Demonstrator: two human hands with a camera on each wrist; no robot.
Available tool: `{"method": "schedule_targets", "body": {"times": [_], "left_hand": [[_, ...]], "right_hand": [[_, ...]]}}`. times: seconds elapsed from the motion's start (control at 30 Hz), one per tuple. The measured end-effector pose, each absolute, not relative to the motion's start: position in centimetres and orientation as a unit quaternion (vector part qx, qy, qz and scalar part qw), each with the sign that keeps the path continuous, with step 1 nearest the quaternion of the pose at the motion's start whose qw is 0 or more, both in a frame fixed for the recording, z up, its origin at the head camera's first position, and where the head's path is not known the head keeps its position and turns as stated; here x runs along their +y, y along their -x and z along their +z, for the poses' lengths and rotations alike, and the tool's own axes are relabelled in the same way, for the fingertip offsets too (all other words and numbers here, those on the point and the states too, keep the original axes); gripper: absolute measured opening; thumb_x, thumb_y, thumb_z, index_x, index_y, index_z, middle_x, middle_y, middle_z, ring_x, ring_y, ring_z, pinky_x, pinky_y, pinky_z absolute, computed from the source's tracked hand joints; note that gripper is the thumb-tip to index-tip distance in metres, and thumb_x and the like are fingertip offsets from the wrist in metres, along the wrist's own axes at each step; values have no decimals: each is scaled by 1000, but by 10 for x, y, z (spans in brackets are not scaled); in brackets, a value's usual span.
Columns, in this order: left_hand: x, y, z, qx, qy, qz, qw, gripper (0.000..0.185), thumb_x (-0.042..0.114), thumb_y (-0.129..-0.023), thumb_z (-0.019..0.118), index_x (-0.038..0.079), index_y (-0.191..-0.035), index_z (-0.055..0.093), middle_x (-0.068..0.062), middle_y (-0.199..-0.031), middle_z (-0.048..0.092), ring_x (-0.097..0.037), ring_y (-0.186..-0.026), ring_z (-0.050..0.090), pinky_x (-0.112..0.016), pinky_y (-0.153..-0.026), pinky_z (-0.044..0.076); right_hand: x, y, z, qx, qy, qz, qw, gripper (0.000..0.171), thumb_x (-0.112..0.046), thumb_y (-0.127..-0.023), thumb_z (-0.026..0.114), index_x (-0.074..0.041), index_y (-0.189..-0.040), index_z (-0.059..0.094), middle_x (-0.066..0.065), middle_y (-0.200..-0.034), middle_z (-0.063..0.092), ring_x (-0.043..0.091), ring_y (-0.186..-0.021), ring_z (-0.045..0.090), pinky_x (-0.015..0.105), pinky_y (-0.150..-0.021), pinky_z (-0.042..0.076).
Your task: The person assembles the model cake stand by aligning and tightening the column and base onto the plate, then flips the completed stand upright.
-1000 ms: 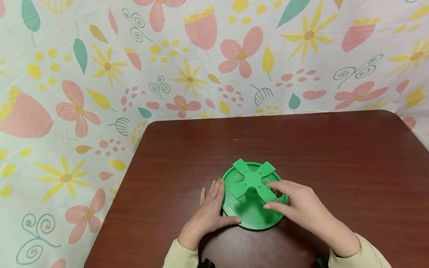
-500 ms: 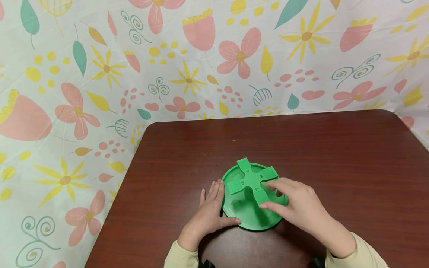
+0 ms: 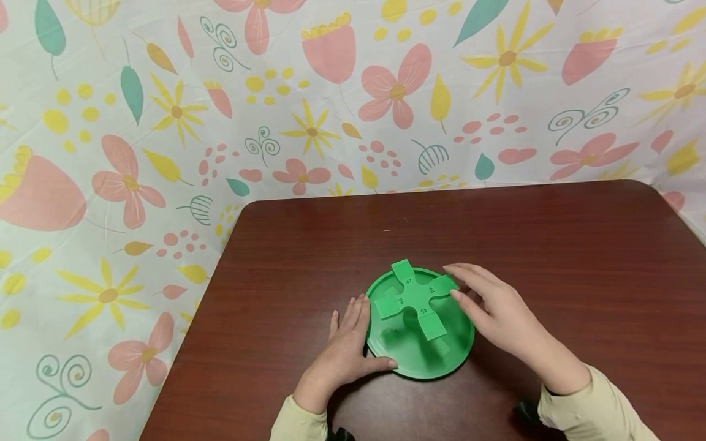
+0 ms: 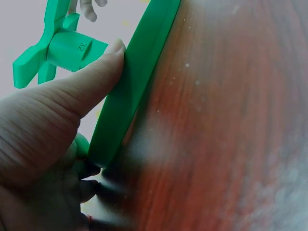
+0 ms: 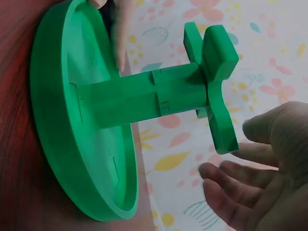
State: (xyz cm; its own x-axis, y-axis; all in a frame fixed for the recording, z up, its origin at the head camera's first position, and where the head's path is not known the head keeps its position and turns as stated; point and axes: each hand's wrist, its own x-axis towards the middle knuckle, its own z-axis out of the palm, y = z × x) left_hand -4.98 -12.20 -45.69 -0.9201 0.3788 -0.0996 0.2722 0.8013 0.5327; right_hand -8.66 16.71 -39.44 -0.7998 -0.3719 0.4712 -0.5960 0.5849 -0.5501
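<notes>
A green round base (image 3: 419, 369) lies on the dark wooden table (image 3: 551, 245). From its middle rises a post (image 5: 144, 98) with numbers on it, topped by a green cross piece (image 3: 416, 298). My left hand (image 3: 346, 350) rests against the base's left rim (image 4: 130, 91), fingers straight and thumb (image 4: 72, 101) pressed on the near edge. My right hand (image 3: 496, 312) hovers by the cross's right arm with fingers loosely extended. In the right wrist view this hand (image 5: 260, 178) is apart from the cross (image 5: 219, 62) and holds nothing.
A floral cloth (image 3: 165, 122) covers the wall behind and the drop to the left of the table. The table's left edge (image 3: 193, 318) runs close to my left hand. Bare tabletop stretches behind and to the right of the base.
The cross turned a little clockwise under my right hand's pinch. That hand then let go of its near right arm and moved back beside the far right arm. My left hand stayed put.
</notes>
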Motion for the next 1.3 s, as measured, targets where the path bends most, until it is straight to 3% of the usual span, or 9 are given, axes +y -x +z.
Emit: {"method": "schedule_targets", "body": {"times": [0.23,0.5,0.83,0.93,1.3], "left_hand": [[-122,50,-456,943,-173,265,102,123,65,-74,73,6,-157,5,-10,-163,7,-27,-149,2,-59,-115,2],[-123,51,-456,944,-170,262,103,122,65,-74,73,6,-157,6,-10,-163,7,-27,-149,1,-58,-115,1],[-123,51,-455,945,-169,259,108,122,65,-74,73,5,-157,6,-10,-163,6,-27,-149,1,-57,-115,2],[-122,51,-456,945,-169,259,110,122,65,-75,72,5,-157,5,-9,-163,6,-26,-149,1,-57,-115,2],[-121,50,-457,943,-169,266,110,121,65,-75,73,6,-157,6,-9,-163,6,-26,-149,1,-58,-115,2]], "right_hand": [[172,84,-393,-881,-276,366,118,45,-2,-88,70,-11,-131,62,-5,-114,64,2,-82,60,20,-68,50],[176,73,-393,-877,-283,377,92,38,-9,-81,79,-14,-118,68,-12,-107,63,1,-77,58,24,-65,51],[155,59,-395,-881,-292,354,116,45,-25,-70,88,-19,-111,69,-14,-100,64,7,-75,57,21,-59,47],[149,56,-396,-888,-284,340,125,47,-31,-69,88,-20,-110,70,-15,-100,65,7,-79,60,23,-61,49],[143,54,-394,-896,-272,311,162,48,-39,-66,88,-21,-106,71,-15,-95,65,3,-72,59,21,-54,44]]}}
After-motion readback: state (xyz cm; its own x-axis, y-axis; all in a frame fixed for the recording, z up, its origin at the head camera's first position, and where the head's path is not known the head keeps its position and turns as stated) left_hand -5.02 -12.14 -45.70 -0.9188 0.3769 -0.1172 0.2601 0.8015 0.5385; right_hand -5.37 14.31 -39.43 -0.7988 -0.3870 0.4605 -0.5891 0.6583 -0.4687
